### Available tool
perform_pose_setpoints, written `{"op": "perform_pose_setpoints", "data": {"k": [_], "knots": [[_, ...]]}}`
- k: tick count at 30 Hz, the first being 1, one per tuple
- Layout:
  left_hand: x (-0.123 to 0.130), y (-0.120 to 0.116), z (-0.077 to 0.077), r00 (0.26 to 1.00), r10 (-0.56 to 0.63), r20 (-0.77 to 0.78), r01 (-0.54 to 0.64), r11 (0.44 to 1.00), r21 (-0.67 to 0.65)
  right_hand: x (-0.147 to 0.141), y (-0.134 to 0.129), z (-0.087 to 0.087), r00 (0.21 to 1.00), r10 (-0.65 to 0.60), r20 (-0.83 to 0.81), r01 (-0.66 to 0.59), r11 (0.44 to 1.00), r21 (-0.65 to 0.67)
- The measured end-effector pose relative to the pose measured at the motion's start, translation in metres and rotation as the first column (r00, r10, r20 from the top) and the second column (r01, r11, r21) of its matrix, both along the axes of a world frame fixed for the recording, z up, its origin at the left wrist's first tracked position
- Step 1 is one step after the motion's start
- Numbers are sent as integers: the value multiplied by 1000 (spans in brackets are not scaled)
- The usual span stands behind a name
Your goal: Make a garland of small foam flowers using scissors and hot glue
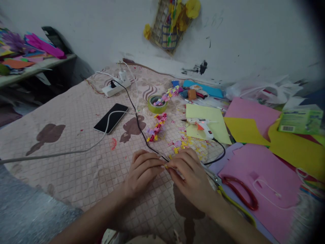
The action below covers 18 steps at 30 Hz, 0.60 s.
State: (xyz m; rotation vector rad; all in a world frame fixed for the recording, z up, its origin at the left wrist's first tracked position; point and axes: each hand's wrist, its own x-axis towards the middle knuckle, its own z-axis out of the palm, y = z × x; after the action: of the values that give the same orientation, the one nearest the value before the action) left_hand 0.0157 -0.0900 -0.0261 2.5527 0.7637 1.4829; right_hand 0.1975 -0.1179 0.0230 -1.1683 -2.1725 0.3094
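My left hand (146,171) and my right hand (189,174) meet over the table, fingertips pinched together. Between them shows a tiny yellow piece of paper (166,166), mostly hidden by the fingers. Just beyond my hands lies a scatter of small yellow and pink paper pieces (194,149). A short strand of red, yellow and lilac paper pieces (157,127) rests farther off. A second strand, pink and yellow (167,95), leans over a roll of tape (156,104). The glue gun (200,124) lies on a pale yellow sheet (213,113).
Scissors (240,189) with red and yellow handles lie on pink paper (266,162) beside my right arm. A black phone (111,118) and a power strip (116,88) sit to the left, with cables crossing the cloth. Coloured sheets and a green box (301,120) cover the right side.
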Motion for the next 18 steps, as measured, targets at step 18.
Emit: {"op": "perform_pose_setpoints", "data": {"k": [18], "knots": [[3,2,6,999,-14,37,15,1000,-16,4,-4,-5,999,-14,-49,13,1000,-28]]}}
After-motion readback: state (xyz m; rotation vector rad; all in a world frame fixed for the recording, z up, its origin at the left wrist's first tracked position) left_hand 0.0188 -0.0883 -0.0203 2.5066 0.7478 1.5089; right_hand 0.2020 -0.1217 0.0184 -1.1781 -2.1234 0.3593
